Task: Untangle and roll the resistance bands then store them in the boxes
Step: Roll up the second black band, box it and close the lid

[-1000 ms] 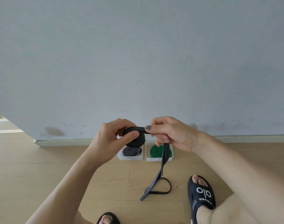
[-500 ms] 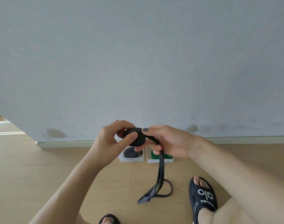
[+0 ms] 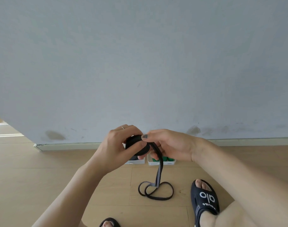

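Rolling is under way: left hand (image 3: 122,145) grips the coiled part of a flat black rubber resistance band (image 3: 136,145), right hand (image 3: 166,145) pinches its loose strand, whose tail loops on the wooden floor (image 3: 41,169). Next, I judge, feed that tail onto the coil, then drop it into a white box (image 3: 161,163).

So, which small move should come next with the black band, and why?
Probably another turn of the roll: the left hand grips it, the right hand pinches the band's free tail, and a loose loop lies unrolled on the floor.
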